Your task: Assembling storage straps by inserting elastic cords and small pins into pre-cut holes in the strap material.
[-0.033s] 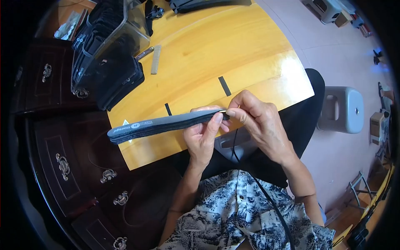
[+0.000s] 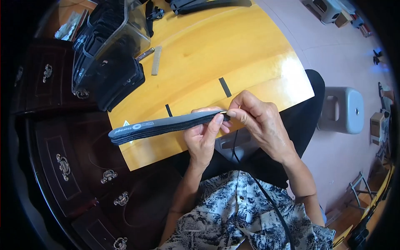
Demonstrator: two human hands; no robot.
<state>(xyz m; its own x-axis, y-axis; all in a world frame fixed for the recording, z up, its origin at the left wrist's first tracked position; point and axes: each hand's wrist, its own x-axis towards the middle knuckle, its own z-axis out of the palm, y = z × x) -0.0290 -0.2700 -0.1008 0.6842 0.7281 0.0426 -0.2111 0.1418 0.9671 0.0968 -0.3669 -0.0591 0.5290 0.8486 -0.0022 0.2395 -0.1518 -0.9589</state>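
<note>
A long flat dark grey padded strap point(image 2: 162, 125) with a light label near its left tip lies level above the near edge of the yellow wooden table point(image 2: 233, 46). My left hand point(image 2: 204, 139) grips it from below near its right end, thumb on top. My right hand point(image 2: 260, 121) pinches the strap's right tip between thumb and forefinger. A thin black cord point(image 2: 250, 175) hangs from that end down over my patterned shirt.
A clear plastic bin point(image 2: 125, 29) and a stack of black straps point(image 2: 112, 79) sit at the table's far left. A small grey block point(image 2: 156, 60) and two black tape marks point(image 2: 225, 86) lie on the tabletop. Dark wooden drawers point(image 2: 62, 166) stand left; a grey stool point(image 2: 341, 110) stands right.
</note>
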